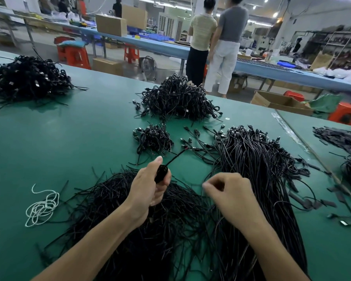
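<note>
My left hand (150, 184) grips a small coiled black cable (161, 173), whose free end sticks out up and to the right over the green table (69, 142). My right hand (230, 194) hovers beside it with fingers curled and fingertips pinched together; a thin black tie may be between them, but I cannot tell. Under both hands lies a loose spread of black ties (154, 216). A long bundle of straight black cables (257, 169) runs along the right of my right hand.
Piles of coiled black cables sit at the far middle (176, 98), the far left (26, 78) and a small one nearer (153, 138). A tangled white string (43, 205) lies left. More cables lie at the right edge (340, 138). Two people (215, 43) stand beyond the table.
</note>
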The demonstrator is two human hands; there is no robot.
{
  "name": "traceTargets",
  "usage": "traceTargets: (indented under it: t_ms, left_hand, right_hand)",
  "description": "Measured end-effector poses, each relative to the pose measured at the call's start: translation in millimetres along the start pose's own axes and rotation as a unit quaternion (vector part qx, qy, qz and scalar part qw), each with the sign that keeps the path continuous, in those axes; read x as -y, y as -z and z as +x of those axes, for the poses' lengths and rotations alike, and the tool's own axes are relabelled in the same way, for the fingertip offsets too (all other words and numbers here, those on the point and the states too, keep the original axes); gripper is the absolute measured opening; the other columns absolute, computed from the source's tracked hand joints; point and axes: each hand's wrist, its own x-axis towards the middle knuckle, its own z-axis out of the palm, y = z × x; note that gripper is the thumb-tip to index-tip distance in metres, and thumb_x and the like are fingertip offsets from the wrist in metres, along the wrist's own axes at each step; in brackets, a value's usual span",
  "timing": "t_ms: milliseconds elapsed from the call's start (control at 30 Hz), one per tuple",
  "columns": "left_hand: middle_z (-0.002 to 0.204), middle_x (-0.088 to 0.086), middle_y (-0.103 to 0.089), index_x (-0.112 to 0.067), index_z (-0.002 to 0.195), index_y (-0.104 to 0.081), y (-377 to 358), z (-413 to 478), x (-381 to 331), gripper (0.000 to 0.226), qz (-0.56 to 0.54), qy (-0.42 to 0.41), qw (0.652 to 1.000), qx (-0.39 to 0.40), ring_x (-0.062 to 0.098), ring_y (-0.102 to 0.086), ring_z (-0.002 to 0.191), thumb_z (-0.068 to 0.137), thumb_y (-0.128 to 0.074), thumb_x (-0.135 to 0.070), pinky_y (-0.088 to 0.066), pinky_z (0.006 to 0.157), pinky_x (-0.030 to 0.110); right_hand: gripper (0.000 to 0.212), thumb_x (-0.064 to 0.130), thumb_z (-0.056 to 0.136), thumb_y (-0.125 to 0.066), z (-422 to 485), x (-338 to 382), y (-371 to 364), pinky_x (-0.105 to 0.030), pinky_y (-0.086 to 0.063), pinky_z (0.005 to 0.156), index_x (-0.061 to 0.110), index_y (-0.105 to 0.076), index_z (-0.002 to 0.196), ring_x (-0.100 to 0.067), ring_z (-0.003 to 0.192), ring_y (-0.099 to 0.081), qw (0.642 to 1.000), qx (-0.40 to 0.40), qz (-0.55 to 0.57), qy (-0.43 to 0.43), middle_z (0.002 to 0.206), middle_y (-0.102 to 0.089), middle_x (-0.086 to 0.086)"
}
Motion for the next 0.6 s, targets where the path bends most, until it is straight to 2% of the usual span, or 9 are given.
traceTargets:
  t_ms: [67, 100, 200, 267, 333, 400, 467, 533, 600]
  left_hand:
    - [0.047, -0.004, -0.030, -0.023, 0.051, -0.057, -3, -5, -1, 0.062, 0.005, -0.012, 0.999, 0.031, 0.013, -0.019, 0.039, 0.105, -0.032, -0.040, -0.018, 0.040, 0.027]
    - [0.046, -0.004, -0.031, -0.022, 0.051, -0.058, -5, -8, -2, 0.062, 0.011, -0.018, 0.999, 0.048, 0.014, -0.019, 0.038, 0.105, -0.032, -0.037, -0.017, 0.040, 0.027]
    - [0.043, -0.003, -0.029, -0.020, 0.051, -0.059, -9, -15, -6, 0.062, 0.021, -0.032, 0.995, 0.089, 0.014, -0.016, 0.037, 0.104, -0.034, -0.037, -0.015, 0.039, 0.026]
    - [0.044, 0.000, -0.028, -0.019, 0.052, -0.060, -10, -17, -9, 0.056, 0.016, -0.035, 0.994, 0.101, 0.014, -0.016, 0.037, 0.097, -0.036, -0.041, -0.016, 0.038, 0.021]
    - [0.045, -0.003, -0.027, -0.019, 0.055, -0.060, -9, -17, -11, 0.058, 0.014, -0.034, 0.993, 0.114, 0.014, -0.015, 0.038, 0.102, -0.033, -0.038, -0.017, 0.038, 0.021]
    - [0.046, -0.004, -0.027, -0.019, 0.058, -0.060, -10, -18, -12, 0.059, 0.018, -0.027, 0.992, 0.124, 0.014, -0.014, 0.040, 0.106, -0.028, -0.029, -0.015, 0.039, 0.022]
    - [0.047, -0.004, -0.027, -0.020, 0.061, -0.060, -13, -21, -12, 0.055, 0.035, -0.023, 0.990, 0.133, 0.013, -0.014, 0.040, 0.106, -0.029, -0.027, -0.015, 0.039, 0.021]
    - [0.047, -0.004, -0.029, -0.016, 0.066, -0.058, -16, -24, -13, 0.043, 0.051, -0.033, 0.989, 0.137, 0.012, -0.016, 0.040, 0.098, -0.035, -0.032, -0.018, 0.038, 0.019]
    - [0.048, -0.006, -0.033, -0.005, 0.075, -0.049, -20, -26, -13, 0.029, 0.039, -0.050, 0.988, 0.144, 0.008, -0.022, 0.038, 0.089, -0.041, -0.030, -0.022, 0.037, 0.016]
  right_hand:
    - [0.011, 0.032, 0.089, -0.070, 1, 2, -2, -0.023, -0.057, 0.063, 0.026, -0.076, 0.082, 0.002, 0.065, -0.064, 0.996, -0.074, 0.042, 0.001, 0.067, -0.068, 0.016]
    - [0.011, 0.032, 0.088, -0.071, 2, 3, -3, -0.024, -0.057, 0.061, 0.029, -0.075, 0.078, 0.002, 0.063, -0.064, 0.995, -0.079, 0.063, -0.003, 0.065, -0.068, 0.017]
    - [0.019, 0.031, 0.084, -0.074, 4, 3, -7, -0.023, -0.055, 0.060, 0.033, -0.072, 0.066, 0.002, 0.062, -0.063, 0.995, 0.044, 0.081, -0.028, 0.064, -0.068, 0.021]
    - [0.015, 0.033, 0.085, -0.074, 1, 2, -13, -0.028, -0.057, 0.066, 0.031, -0.073, 0.069, -0.002, 0.065, -0.065, 0.991, 0.126, 0.028, -0.038, 0.067, -0.069, 0.013]
    - [0.015, 0.032, 0.088, -0.072, -1, 1, -16, -0.029, -0.057, 0.068, 0.027, -0.073, 0.073, -0.003, 0.067, -0.065, 0.995, 0.090, 0.026, -0.021, 0.069, -0.069, 0.012]
    - [0.019, 0.027, 0.089, -0.072, -2, 6, -16, -0.014, -0.049, 0.059, 0.028, -0.069, 0.070, 0.001, 0.064, -0.063, 0.995, -0.011, 0.103, 0.003, 0.064, -0.067, 0.014]
    - [0.016, 0.024, 0.088, -0.072, -1, 13, -15, -0.013, -0.045, 0.056, 0.027, -0.070, 0.073, 0.001, 0.059, -0.061, 0.974, -0.073, 0.213, 0.000, 0.065, -0.068, 0.017]
    - [0.011, 0.023, 0.088, -0.073, -4, 23, -17, -0.019, -0.050, 0.059, 0.022, -0.073, 0.077, -0.003, 0.060, -0.062, 0.941, -0.079, 0.329, -0.026, 0.067, -0.070, 0.011]
    - [0.012, 0.019, 0.088, -0.072, -8, 31, -19, -0.019, -0.049, 0.057, 0.017, -0.075, 0.076, -0.005, 0.059, -0.060, 0.888, -0.050, 0.455, -0.053, 0.065, -0.068, 0.005]
